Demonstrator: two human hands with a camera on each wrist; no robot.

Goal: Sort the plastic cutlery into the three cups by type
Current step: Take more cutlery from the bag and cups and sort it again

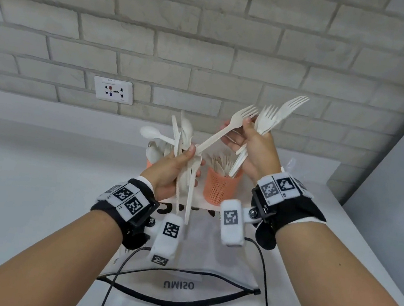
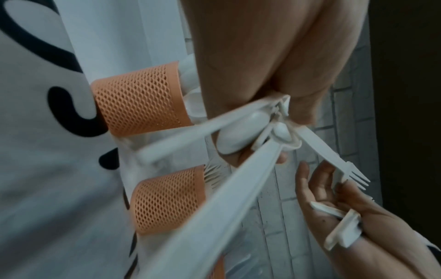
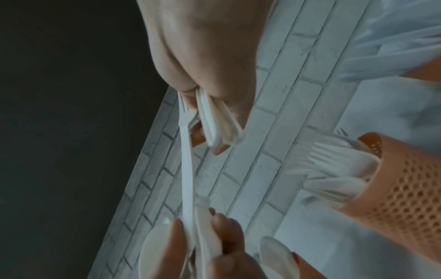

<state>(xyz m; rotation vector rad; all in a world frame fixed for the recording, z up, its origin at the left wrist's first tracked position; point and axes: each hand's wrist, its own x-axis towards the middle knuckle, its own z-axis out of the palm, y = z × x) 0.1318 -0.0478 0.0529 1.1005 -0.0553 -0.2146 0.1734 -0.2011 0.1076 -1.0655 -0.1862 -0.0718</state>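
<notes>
- A mixed bunch of spoons and knives point(image 1: 183, 145) is clutched in the left hand point(image 1: 169, 171), above the left orange cup point(image 1: 151, 162).
- A single fork point(image 1: 225, 132) is pinched by the right hand point(image 1: 254, 147), its handle end touching the left fingers.
- More forks point(image 1: 268, 121) are gripped in that same hand, over the fork-filled cup point(image 1: 219, 188).
</notes>
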